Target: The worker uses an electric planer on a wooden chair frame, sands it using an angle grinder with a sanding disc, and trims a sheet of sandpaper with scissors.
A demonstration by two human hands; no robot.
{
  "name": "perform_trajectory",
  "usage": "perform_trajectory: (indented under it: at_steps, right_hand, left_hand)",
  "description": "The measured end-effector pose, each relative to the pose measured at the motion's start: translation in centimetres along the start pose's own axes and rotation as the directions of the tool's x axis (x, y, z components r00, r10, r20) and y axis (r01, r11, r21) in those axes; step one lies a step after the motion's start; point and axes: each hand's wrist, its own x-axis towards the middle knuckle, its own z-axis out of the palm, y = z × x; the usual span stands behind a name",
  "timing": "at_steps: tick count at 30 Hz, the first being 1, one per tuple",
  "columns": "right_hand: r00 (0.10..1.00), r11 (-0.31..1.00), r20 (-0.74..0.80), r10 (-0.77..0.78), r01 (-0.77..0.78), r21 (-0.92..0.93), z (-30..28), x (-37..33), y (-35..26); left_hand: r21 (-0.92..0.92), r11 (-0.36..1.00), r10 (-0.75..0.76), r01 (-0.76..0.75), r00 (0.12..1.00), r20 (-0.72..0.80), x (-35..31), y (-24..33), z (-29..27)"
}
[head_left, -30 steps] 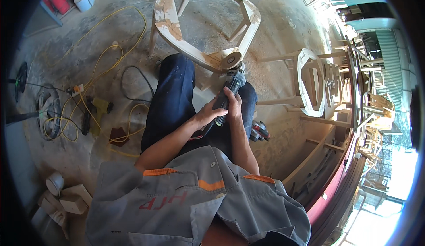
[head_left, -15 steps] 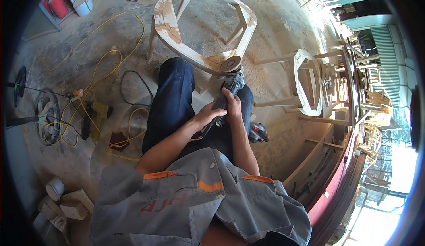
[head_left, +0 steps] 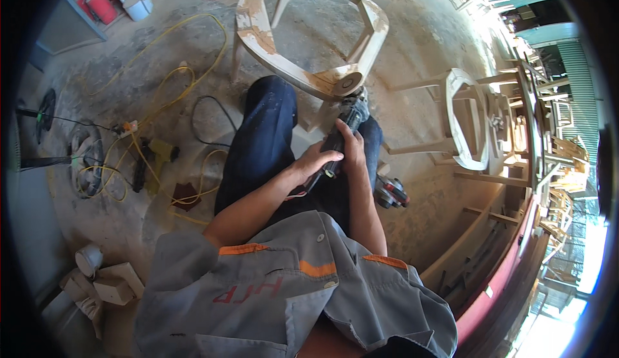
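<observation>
Both hands are wrapped round the dark body of an angle grinder [head_left: 352, 108]. My left hand [head_left: 316, 159] grips its rear part, and my right hand [head_left: 351, 146] holds it from the other side, a little farther forward. A round sanding disc [head_left: 348, 84] at the grinder's head lies against the near right edge of a pale wooden frame [head_left: 258, 34]. The frame is a rounded ring on legs, with brown patches on its face, standing just beyond my knees. Whether the disc is spinning I cannot tell.
A second wooden frame [head_left: 474, 119] lies to the right. A red and black power tool [head_left: 392, 192] sits by my right leg. Yellow hose [head_left: 169, 105] loops across the left floor near a yellow-green tool [head_left: 161, 161]. Wood offcuts [head_left: 118, 285] lie at lower left.
The whole view has shifted, so the scene sits slightly farther right and higher. Both hands keep their hold on the grinder, its disc still at the frame's near edge.
</observation>
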Motion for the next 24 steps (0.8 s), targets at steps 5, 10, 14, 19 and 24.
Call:
perform_trajectory:
  at_steps: [5, 10, 14, 19, 24]
  right_hand:
    - [0.997, 0.994, 0.073, -0.018, 0.010, 0.108, 0.2, -0.2, 0.2]
    - [0.979, 0.981, 0.199, -0.036, -0.003, 0.194, -0.3, -0.1, 0.5]
    - [0.984, 0.973, 0.174, -0.048, 0.006, 0.231, -0.8, -0.5, 0.3]
    - [0.963, 0.940, 0.268, -0.031, -0.063, 0.335, -0.9, -1.2, -0.4]
    - [0.917, 0.950, 0.399, -0.022, -0.105, 0.295, 0.0, -0.9, -0.4]
  left_hand:
    - [0.010, 1.000, -0.028, 0.028, 1.000, -0.001, -0.2, 0.4, 0.2]
    - [0.028, 1.000, -0.012, 0.012, 1.000, -0.014, -0.2, 0.2, 0.6]
    - [0.044, 0.997, -0.063, 0.064, 0.998, -0.015, -0.2, 0.2, 1.0]
    - [0.180, 0.984, 0.024, -0.015, 0.999, -0.048, -0.4, 0.8, 1.6]
    - [0.762, 0.646, 0.282, 0.051, 0.911, -0.300, -1.5, 1.4, 2.5]
